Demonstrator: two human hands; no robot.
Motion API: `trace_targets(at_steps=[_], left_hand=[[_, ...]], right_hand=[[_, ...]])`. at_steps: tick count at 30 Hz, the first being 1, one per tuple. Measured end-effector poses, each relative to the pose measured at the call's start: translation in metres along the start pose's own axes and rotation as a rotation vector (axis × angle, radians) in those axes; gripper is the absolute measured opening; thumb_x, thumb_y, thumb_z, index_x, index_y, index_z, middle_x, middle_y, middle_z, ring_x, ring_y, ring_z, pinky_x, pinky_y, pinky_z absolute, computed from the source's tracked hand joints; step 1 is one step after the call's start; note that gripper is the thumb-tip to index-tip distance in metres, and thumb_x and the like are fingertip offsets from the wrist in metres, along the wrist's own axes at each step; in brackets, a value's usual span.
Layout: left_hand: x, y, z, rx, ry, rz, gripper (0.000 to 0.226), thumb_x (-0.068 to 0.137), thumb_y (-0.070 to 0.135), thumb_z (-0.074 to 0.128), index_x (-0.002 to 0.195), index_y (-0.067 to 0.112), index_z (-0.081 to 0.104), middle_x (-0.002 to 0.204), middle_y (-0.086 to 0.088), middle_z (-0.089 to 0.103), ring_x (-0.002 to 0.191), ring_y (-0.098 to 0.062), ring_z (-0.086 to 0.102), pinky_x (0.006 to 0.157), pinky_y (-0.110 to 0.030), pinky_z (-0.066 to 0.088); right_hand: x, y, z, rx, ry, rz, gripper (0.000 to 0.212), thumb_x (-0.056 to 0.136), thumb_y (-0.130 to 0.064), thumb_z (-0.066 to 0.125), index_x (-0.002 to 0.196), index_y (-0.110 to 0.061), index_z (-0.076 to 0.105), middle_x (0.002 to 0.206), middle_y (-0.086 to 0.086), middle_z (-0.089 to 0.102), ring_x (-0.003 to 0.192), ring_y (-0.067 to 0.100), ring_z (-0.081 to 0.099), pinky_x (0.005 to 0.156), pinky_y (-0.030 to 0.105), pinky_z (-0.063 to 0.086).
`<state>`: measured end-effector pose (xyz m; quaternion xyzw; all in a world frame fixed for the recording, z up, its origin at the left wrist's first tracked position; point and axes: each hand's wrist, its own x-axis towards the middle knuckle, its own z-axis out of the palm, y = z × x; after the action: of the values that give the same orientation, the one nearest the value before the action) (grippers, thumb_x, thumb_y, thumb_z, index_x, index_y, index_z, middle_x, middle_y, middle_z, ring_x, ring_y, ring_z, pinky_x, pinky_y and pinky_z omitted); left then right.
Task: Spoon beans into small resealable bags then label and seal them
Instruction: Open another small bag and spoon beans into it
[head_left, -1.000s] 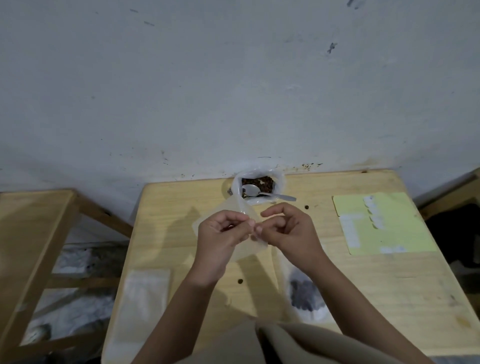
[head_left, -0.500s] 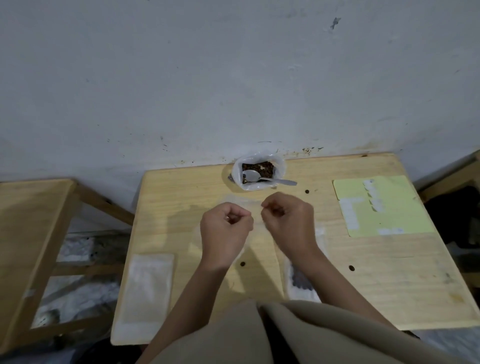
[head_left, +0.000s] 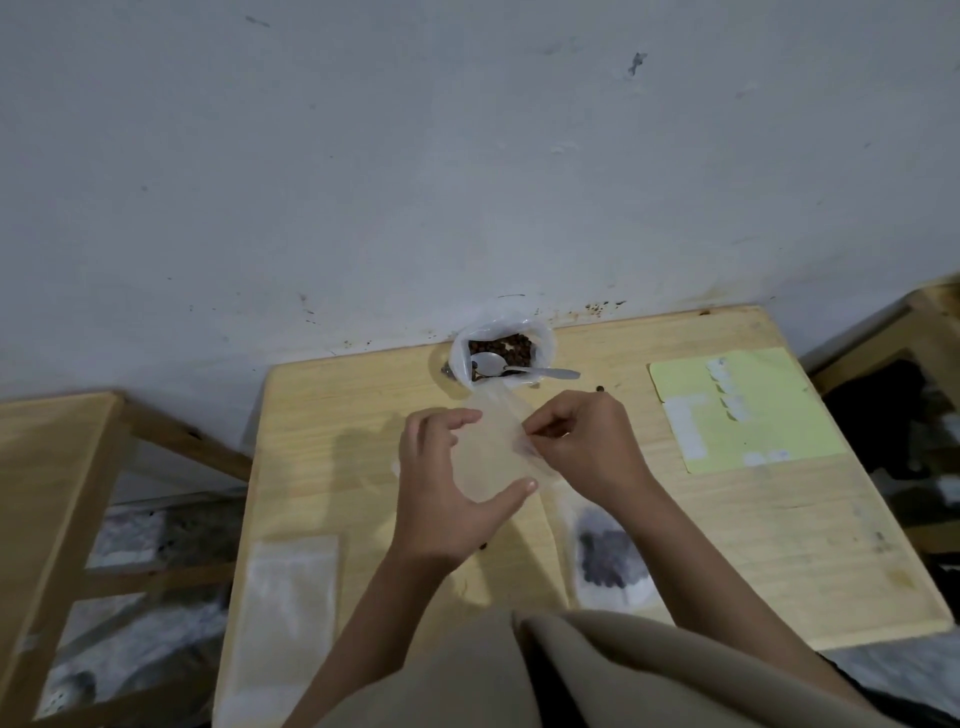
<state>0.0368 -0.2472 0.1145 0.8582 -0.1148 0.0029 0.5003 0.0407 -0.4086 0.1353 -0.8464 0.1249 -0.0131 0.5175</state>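
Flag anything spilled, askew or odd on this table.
A few loose beans lie on the table: one right of the bean bag, another under the left hand. The spoon rests in the bag, handle overhanging. Nothing else stands out.

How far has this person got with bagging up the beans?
One filled bag already lies on the table near the right forearm; whether it is labelled or sealed I cannot tell. Both hands, left and right, now hold an empty bag. The spoon rests in the bean container. More empty bags and the label sheet wait.
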Motion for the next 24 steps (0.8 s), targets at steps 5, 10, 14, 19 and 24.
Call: trace_targets(at_steps=[5, 10, 14, 19, 24], left_hand=[[-0.001, -0.045, 0.004, 0.417, -0.135, -0.02, 0.127, 0.046, 0.076, 0.065, 0.147, 0.023, 0.009, 0.151, 0.0, 0.019, 0.14, -0.019, 0.013, 0.112, -0.055, 0.014], [-0.002, -0.052, 0.007, 0.408, -0.101, 0.043, 0.131, 0.045, 0.075, 0.067, 0.146, 0.016, 0.007, 0.142, -0.011, 0.028, 0.132, -0.028, 0.024, 0.105, -0.063, 0.025], [-0.003, -0.053, 0.015, 0.438, -0.067, 0.051, 0.138, 0.043, 0.078, 0.065, 0.145, 0.01, 0.002, 0.145, -0.019, 0.026, 0.138, -0.033, 0.02, 0.111, -0.063, 0.013], [0.003, -0.057, 0.014, 0.483, -0.04, 0.103, 0.118, 0.052, 0.06, 0.066, 0.141, 0.004, 0.012, 0.14, -0.017, 0.03, 0.135, -0.032, 0.024, 0.105, -0.068, 0.023], [0.004, -0.066, 0.012, 0.524, -0.085, 0.097, 0.117, 0.054, 0.063, 0.059, 0.142, 0.006, 0.01, 0.135, -0.011, 0.028, 0.12, -0.029, 0.029, 0.097, -0.064, 0.035]], right_hand=[[0.003, 0.003, -0.008, 0.055, -0.139, 0.012, 0.019, 0.078, 0.007, 0.063, 0.08, -0.007, 0.076, 0.071, -0.008, 0.067, 0.06, -0.008, 0.057, 0.06, 0.007, 0.042], [0.005, -0.004, -0.013, 0.215, -0.108, 0.087, 0.023, 0.071, 0.01, 0.069, 0.071, -0.012, 0.074, 0.05, -0.016, 0.061, 0.048, -0.005, 0.053, 0.052, 0.006, 0.04], [0.011, -0.008, -0.016, 0.145, -0.187, 0.117, 0.027, 0.064, 0.003, 0.077, 0.062, -0.022, 0.067, 0.051, -0.012, 0.054, 0.045, -0.002, 0.046, 0.049, 0.01, 0.037], [0.019, -0.011, -0.022, -0.013, -0.324, 0.124, 0.028, 0.057, -0.008, 0.086, 0.073, -0.004, 0.064, 0.057, -0.008, 0.051, 0.047, 0.001, 0.043, 0.051, 0.015, 0.036], [0.024, -0.017, -0.023, -0.091, -0.386, 0.175, 0.032, 0.059, -0.013, 0.084, 0.083, -0.005, 0.064, 0.078, 0.002, 0.062, 0.064, 0.014, 0.055, 0.061, 0.024, 0.043]])
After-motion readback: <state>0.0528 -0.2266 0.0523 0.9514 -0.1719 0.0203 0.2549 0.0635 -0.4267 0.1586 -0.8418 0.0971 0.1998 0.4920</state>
